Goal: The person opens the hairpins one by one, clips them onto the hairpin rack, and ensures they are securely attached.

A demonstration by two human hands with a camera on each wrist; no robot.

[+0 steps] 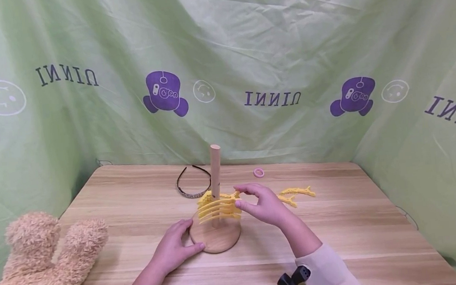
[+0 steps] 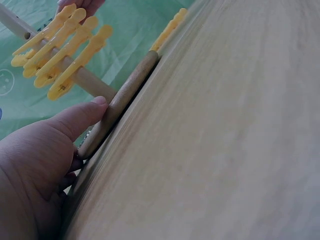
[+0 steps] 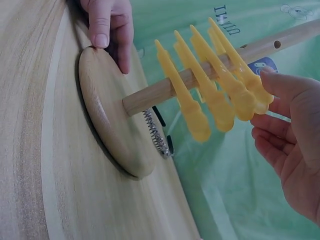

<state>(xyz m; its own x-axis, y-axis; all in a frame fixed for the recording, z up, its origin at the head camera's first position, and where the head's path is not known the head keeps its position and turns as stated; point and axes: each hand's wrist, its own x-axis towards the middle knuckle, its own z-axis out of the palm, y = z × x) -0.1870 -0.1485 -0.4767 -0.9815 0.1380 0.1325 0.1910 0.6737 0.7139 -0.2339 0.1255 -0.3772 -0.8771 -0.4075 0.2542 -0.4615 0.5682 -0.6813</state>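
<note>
A wooden stand has a round base (image 1: 217,243) and an upright post (image 1: 215,166). Several yellow hair clips (image 3: 192,112) are stacked one above another on the post, their long jaws on either side of it. My left hand (image 1: 174,249) grips the near left rim of the base, thumb at the edge and fingers spread around it. With thumb and forefinger, my right hand (image 1: 264,205) pinches the handle end of the top hair clip (image 3: 240,62). In the right wrist view its other fingers are bent just below that handle.
Behind the post lies a dark headband (image 1: 192,194) with a sparkly band. A pink ring (image 1: 258,173) sits farther back. Two loose yellow clips (image 1: 302,192) lie beyond my right hand. A plush toy (image 1: 40,276) fills the near left; green cloth (image 1: 227,129) hangs around the table.
</note>
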